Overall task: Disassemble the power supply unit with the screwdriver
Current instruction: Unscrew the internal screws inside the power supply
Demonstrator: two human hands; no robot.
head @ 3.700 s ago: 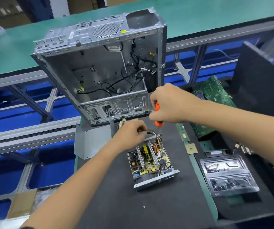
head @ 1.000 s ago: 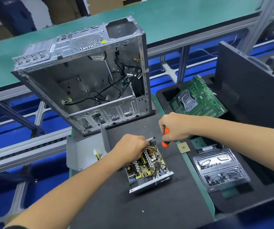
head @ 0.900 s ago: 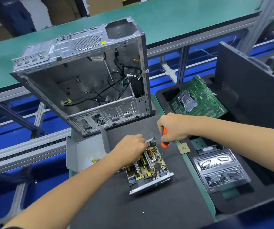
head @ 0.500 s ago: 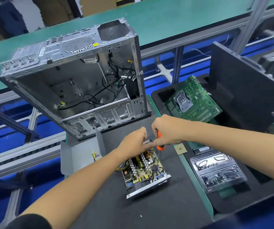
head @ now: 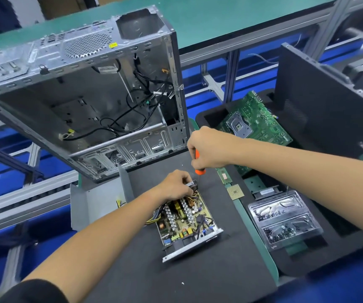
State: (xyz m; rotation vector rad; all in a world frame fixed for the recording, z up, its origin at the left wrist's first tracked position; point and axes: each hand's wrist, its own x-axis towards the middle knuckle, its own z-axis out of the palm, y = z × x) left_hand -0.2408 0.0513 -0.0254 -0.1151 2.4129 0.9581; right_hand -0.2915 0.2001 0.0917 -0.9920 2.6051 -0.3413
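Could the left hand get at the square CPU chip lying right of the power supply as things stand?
Probably not directly: the left hand grips the power supply at its far end, and the right hand with the screwdriver stands between it and the CPU chip.

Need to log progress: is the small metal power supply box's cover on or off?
Off. The grey metal power supply box lies open-topped, circuit board and coils exposed.
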